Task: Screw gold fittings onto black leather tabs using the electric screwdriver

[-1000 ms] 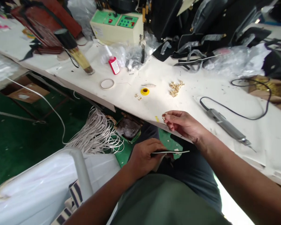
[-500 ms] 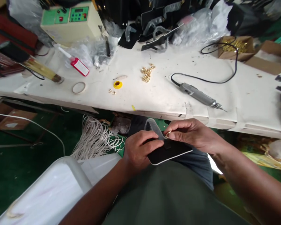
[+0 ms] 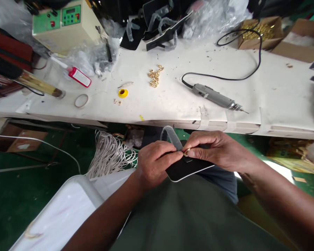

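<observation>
Over my lap, my left hand (image 3: 157, 161) is closed on the left side of a black panel (image 3: 189, 170) with a pale edge. A strap wrapped in clear plastic (image 3: 171, 136) arches up from the panel beside my left fingertips. My right hand (image 3: 214, 150) pinches a small gold metal fitting (image 3: 187, 152) between thumb and index finger, right at the strap's end. The fingertips of both hands nearly meet there. On the bench lie a pile of gold fittings (image 3: 154, 77), two loose gold pieces (image 3: 117, 102) and a grey rotary tool (image 3: 216, 97) with a black cord.
The white bench (image 3: 167, 108) runs across in front of me. On it stand a control box (image 3: 65, 29), a red-and-white bottle (image 3: 80, 76), a yellow ring (image 3: 122, 93), a tape roll (image 3: 81, 100) and a carton of gold parts (image 3: 273, 31). White cords (image 3: 110, 153) hang below.
The view has shifted, so the bench items appear further left and higher. My left fingertips have come closer to the gold fitting; both hands keep their hold.
</observation>
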{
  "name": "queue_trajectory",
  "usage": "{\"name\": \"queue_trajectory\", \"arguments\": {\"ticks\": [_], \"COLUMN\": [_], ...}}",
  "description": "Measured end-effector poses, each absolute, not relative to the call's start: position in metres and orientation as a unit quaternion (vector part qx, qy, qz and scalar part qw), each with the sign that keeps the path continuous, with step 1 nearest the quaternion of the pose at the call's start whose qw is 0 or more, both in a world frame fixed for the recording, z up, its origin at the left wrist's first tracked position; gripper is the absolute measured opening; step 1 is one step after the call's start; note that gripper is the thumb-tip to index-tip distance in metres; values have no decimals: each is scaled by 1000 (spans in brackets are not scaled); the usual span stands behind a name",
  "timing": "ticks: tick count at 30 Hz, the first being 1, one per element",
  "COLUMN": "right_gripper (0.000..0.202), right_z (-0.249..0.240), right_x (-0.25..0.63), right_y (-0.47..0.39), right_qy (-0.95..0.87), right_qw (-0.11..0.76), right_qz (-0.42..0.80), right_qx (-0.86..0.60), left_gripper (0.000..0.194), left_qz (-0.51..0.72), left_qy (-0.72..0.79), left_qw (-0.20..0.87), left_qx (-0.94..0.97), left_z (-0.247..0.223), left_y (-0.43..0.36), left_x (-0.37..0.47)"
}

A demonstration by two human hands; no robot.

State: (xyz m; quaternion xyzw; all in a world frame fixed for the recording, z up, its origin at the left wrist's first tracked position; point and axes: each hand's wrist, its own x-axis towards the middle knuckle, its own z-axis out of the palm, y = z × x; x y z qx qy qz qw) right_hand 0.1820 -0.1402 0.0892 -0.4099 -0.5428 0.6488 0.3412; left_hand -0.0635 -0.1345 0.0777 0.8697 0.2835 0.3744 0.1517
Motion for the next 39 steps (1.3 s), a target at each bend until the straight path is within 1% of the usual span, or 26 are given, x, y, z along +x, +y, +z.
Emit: {"name": "queue_trajectory", "arguments": {"ticks": [5, 11, 17, 21, 25, 28, 32, 38, 39], "right_gripper": [24, 25, 23, 29, 38, 31, 20, 18, 24], "right_z": [89, 88, 91, 89, 85, 84, 87, 98, 98], "right_x": [183, 184, 183, 180, 178, 176, 173, 182, 185], "right_y": [-141, -141, -140, -140, -143, -144, -146, -148, -149], "right_qy": [-583, -562, -585, -566, -565, -587, -622, -649, -659], "right_qw": [335, 307, 286, 295, 328, 360, 368, 344, 338], "right_qz": [612, 624, 610, 619, 562, 516, 507, 511, 513], "right_qx": [-416, -448, -451, -458, -507, -510, -469, -446, -434], "left_gripper": [16, 20, 22, 26, 25, 26, 23, 22, 21], "left_qz": [376, 373, 370, 374, 367, 358, 363, 379, 382], "left_qy": [295, 299, 299, 302, 302, 304, 308, 318, 320], "left_qw": [162, 167, 188, 194, 202, 210, 205, 220, 223], "left_qx": [863, 862, 859, 855, 856, 857, 855, 841, 838], "left_z": [75, 70, 68, 69, 70, 70, 70, 72, 72], "left_y": [-136, -137, -138, -136, -133, -132, -131, -130, -130], "left_x": [-63, -66, -67, -66, -68, -69, -68, -64, -64]}}
